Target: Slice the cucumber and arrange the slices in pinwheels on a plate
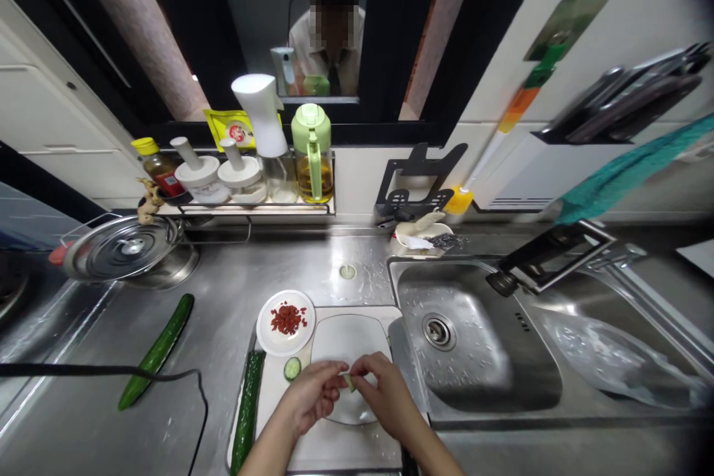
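My left hand point(319, 396) and my right hand point(386, 394) meet over a white plate point(346, 333), fingertips pinched together. Between them is a small pale green piece of cucumber point(349, 383), partly hidden by the fingers. The plate rests on a light cutting board point(312, 454). To the left of my left hand lies a short cut cucumber end point(292, 368). A long dark green cucumber point(248, 409) lies along the board's left edge. Behind it stands a round white dish point(271, 342) with small red goji berries point(288, 318).
Another cucumber point(159, 353) lies on the steel counter at left, with a black cable point(167, 375) crossing above it. A steel sink point(474, 335) is on the right. A lidded pot point(134, 249) stands back left, beside a shelf with an oil jug point(312, 156) and jars.
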Available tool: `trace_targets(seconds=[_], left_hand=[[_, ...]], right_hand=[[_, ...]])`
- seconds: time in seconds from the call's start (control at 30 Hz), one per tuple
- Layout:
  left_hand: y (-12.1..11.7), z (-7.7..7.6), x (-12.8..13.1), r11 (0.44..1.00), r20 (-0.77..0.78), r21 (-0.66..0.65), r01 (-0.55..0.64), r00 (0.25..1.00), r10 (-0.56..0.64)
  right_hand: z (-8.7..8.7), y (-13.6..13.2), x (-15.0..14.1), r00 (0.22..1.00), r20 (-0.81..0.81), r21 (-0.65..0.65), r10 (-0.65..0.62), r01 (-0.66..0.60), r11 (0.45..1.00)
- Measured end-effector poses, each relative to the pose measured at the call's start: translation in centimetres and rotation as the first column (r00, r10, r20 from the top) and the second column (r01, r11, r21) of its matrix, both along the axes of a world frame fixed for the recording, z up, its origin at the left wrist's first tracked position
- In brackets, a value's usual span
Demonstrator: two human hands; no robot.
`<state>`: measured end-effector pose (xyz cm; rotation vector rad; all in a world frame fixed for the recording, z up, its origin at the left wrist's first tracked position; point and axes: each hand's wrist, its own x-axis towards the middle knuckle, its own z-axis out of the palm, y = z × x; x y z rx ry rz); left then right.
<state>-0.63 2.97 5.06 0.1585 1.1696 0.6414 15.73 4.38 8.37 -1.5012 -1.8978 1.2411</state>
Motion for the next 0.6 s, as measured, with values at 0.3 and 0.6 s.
trace_targets(seconds=[0.3,0.6], left_hand=[[2.5,-2.5,-0.1,0.94,-0.426,0.259,0.224,0.899,-0.097],[6.3,-2.0,1.2,0.682,-0.867,0.354,0.639,0.498,-0.017]], right_hand=[[-4.2,0.3,0.1,0.977,0.03,-0.134,-0.212,0.214,0.968],[-6.2,2.2,-0.7,0.929,0.194,-0.004,-0.314,0.321,0.947]])
